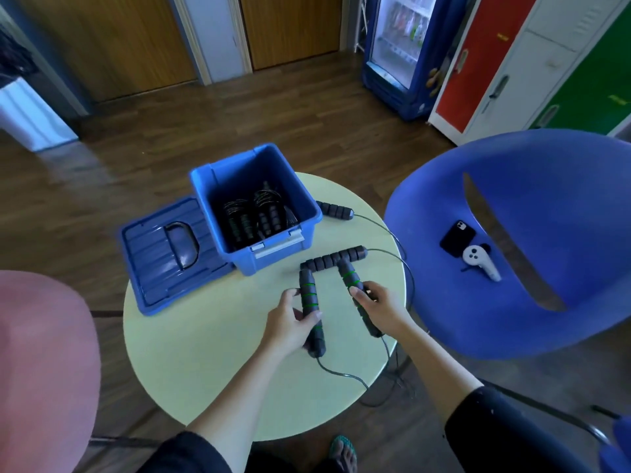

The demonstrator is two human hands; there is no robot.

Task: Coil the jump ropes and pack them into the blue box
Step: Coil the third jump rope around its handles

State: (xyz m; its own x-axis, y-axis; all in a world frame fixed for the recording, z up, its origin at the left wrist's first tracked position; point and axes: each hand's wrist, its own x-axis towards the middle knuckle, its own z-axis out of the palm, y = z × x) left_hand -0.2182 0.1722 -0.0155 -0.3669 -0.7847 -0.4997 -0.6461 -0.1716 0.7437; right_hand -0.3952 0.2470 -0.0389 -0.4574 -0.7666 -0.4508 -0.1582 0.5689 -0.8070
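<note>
Jump rope cords (342, 373) slip off the tabletop (205, 353) edge where we lose them, while our left hand (290, 322) and right hand (379, 307) grip the green-ringed handles (309, 295) just before the blue box (273, 264).

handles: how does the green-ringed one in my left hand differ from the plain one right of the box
The left handle has green rings; the far handle is plain black. The left hand grips the left handle; the far handle lies free on the table. The left handle points away from the person; the far handle lies crosswise beside the box. Both are dark and ribbed, with a thin cord at one end.
</note>
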